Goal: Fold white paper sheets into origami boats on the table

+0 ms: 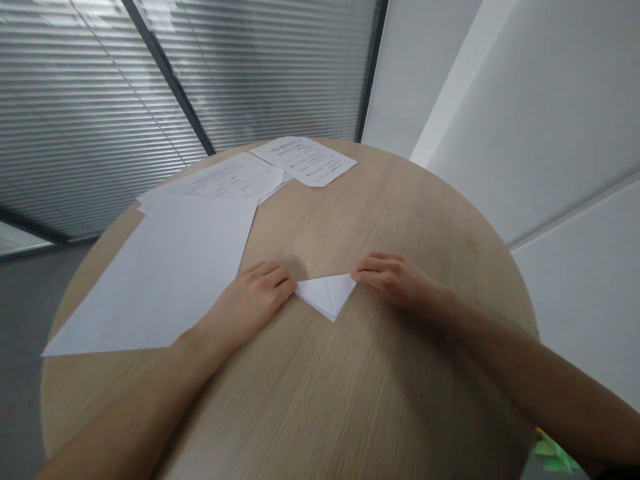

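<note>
Your grip is closed at both ends: left hand [259, 288] and right hand [387, 275] pinch the folded paper [326, 293] between them, equally near. Its long edge runs nine to three, its point towards six. On the table [320, 400], a blank sheet [185, 260] lies at nine, overlapped by your left wrist; printed sheets [305, 161] lie from eleven to twelve.

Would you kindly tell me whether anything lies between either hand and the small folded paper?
Nothing visible does: the left hand and right hand are at opposite corners of the folded paper. The large blank sheet lies off to the left.
</note>
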The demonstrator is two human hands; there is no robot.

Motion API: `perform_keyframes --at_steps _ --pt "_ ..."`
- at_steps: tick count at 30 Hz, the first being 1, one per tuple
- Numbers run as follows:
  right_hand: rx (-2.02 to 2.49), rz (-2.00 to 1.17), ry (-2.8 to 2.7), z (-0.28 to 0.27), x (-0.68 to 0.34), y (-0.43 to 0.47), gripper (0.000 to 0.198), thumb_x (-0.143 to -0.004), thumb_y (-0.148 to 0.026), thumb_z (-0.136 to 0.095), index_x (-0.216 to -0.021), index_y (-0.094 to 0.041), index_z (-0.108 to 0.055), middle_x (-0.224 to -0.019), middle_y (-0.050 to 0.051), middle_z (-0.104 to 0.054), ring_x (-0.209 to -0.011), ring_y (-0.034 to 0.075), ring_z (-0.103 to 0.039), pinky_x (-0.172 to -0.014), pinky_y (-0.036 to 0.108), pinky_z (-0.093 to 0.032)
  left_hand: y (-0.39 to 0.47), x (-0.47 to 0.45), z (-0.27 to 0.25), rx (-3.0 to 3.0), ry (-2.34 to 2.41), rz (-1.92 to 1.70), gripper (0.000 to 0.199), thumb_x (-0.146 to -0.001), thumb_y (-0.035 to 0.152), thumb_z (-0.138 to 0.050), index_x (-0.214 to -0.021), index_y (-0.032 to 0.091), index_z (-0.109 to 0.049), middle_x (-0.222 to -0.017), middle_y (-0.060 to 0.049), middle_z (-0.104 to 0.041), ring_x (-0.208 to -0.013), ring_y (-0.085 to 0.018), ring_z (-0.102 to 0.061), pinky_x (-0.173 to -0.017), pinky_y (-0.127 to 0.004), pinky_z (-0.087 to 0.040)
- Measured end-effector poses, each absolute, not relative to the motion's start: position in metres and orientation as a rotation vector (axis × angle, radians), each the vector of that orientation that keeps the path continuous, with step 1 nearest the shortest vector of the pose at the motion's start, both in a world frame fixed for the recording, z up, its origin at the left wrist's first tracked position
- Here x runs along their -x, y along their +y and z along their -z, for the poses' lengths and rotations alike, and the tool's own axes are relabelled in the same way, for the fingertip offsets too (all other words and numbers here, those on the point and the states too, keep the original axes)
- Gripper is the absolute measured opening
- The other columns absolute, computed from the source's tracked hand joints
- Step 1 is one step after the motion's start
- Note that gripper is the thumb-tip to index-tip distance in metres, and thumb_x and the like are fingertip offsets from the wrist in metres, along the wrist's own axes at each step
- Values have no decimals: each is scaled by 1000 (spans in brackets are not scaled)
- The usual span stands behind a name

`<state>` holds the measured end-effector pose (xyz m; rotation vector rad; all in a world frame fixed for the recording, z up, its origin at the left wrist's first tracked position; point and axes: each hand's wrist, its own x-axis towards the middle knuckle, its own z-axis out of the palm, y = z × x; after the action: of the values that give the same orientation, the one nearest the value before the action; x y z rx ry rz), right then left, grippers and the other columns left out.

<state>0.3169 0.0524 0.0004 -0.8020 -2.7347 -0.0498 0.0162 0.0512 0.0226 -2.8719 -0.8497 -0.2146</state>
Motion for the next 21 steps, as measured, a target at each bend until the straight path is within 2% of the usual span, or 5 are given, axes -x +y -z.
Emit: perform_keyframes --at_steps 7,15,18,21 --pt "773 151 -2813 -1 -317 49 29 -100 -12 -39 -99 -12 -68 -92 10 -69 -87 18 -60 -77 29 -49 49 -16 -21 2854 -854 184 18 -93 9 -51 -93 13 -69 -86 -8 -66 -81 -24 -59 -77 -39 -50" --pt "756 205 -2811 -1 -315 48 28 -100 -13 -40 -98 -11 -68 -89 9 -68 -84 18 -59 -75 29 -49 46 -18 -21 2754 -847 209 22 -92 12 -49 -92 15 -71 -89 -9 -70 -85 -26 -62 -76 -40 -50" --pt "760 218 -2824 -3 -314 47 27 -100 -13 -42 -96 -11 -69 -88 8 -68 -84 18 -59 -74 29 -48 39 -25 -20 2697 -861 323 26 -93 18 -47 -104 11 -70 -111 -15 -70 -103 -30 -63 -88 -45 -50" --pt "758 226 -2840 -4 -313 47 27 -100 -15 -43 -94 -12 -69 -86 7 -67 -81 18 -57 -73 29 -47 31 -37 -17 2800 -820 371 42 -97 29 -42 -130 8 -58 -143 -19 -53 -132 -34 -49 -108 -51 -39"
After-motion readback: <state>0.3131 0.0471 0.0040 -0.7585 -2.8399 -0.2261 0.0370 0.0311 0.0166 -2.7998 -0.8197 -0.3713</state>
